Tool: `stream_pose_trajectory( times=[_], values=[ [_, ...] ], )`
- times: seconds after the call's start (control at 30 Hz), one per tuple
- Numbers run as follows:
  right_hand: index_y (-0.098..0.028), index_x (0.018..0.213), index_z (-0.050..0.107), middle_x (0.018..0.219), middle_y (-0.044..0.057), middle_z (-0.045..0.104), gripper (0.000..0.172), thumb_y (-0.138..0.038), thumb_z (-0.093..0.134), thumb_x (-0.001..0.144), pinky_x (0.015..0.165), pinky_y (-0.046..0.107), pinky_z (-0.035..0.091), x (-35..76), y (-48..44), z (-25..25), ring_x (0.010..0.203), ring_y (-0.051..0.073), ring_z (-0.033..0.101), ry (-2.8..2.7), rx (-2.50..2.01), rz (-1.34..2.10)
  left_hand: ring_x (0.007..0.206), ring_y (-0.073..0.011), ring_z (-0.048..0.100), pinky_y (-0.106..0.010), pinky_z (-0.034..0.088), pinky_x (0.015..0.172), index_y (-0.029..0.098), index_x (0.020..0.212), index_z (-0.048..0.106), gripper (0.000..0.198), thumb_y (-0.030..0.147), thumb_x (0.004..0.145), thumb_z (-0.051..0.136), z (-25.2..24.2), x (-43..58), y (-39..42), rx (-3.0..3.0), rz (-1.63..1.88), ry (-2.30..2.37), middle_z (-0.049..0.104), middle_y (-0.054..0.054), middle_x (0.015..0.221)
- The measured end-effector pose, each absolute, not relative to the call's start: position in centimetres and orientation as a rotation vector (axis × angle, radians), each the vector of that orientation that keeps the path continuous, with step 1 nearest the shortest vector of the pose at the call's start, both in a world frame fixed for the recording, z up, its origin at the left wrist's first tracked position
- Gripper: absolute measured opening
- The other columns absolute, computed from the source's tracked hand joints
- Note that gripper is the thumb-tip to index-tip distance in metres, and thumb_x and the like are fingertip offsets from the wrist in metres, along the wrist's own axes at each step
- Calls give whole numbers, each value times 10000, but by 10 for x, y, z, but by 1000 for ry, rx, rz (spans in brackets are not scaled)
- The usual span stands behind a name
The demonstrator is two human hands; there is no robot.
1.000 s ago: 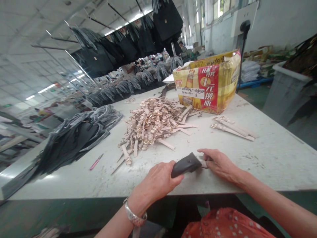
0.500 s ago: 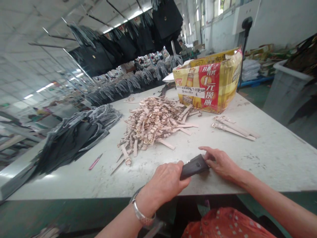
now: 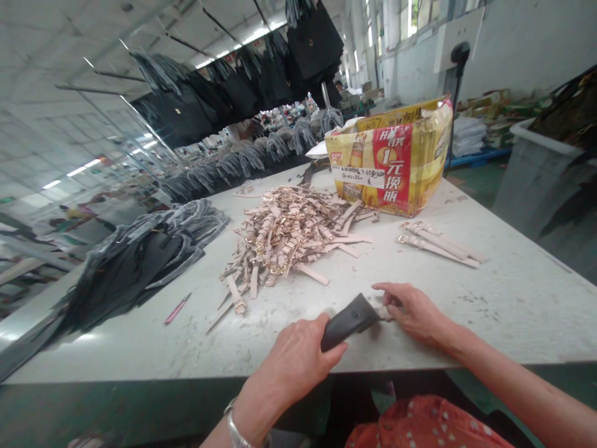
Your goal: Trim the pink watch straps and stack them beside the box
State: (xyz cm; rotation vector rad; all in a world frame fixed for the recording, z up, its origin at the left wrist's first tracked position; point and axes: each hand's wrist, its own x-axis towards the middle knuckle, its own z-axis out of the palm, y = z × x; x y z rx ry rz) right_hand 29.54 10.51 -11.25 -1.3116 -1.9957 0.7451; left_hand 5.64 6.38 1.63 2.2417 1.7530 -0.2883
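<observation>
White worktable (image 3: 489, 298), scuffed, in a factory hall; left hand (image 3: 298, 358) closed around the near end of the dark leather piece (image 3: 349, 320), thumb on top; piece is matte charcoal, flat and tapered, slanting up from the left hand to the right hand (image 3: 413, 309); right hand half-curled at the far tip, thumb touching it; grip cannot be told; pile of beige straps (image 3: 289, 233) with gilt buckles lies beyond both hands; yellow carton (image 3: 396, 162) stands farther beyond the right hand.
</observation>
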Motion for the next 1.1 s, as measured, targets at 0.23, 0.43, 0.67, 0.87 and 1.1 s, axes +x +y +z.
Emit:
stream_pose_trajectory(
  times=[0.23,0.43,0.67,0.87,1.1],
  values=[
    [-211,1186,566,830,15,650,538,-87,462,673,786,310,418,294,103,-109,798,181,570,-2024,-1329,730,785,-223,639,-267,405,631,216,1006,578,365,511,838,442,-1,70,78,2266,-160,1797,680,-77,859],
    [-189,1124,602,939,60,635,513,-97,529,625,847,344,417,292,92,-96,901,222,561,-2144,-1289,670,772,-215,633,-264,394,635,207,975,580,360,511,825,459,-3,46,78,2142,-52,1917,674,-70,832],
    [-210,1062,634,999,78,645,313,-220,529,767,816,348,468,337,121,-91,913,233,600,-2040,-1401,437,762,-210,619,-282,413,678,196,968,575,373,518,827,448,-5,9,45,1962,85,1998,656,-50,794],
    [-212,1053,654,1030,92,671,336,-359,561,766,772,401,468,406,183,-91,892,292,621,-1879,-1729,42,743,-218,627,-302,437,700,195,958,571,370,513,832,429,-14,-13,26,1825,152,2056,656,-47,764],
    [-176,1167,609,1120,101,645,364,-265,514,828,885,350,426,313,247,-84,1044,248,560,-2217,-1657,150,763,-220,645,-286,445,676,199,953,571,357,504,826,435,-17,-9,15,1780,99,2065,677,-63,801]
  ],
)
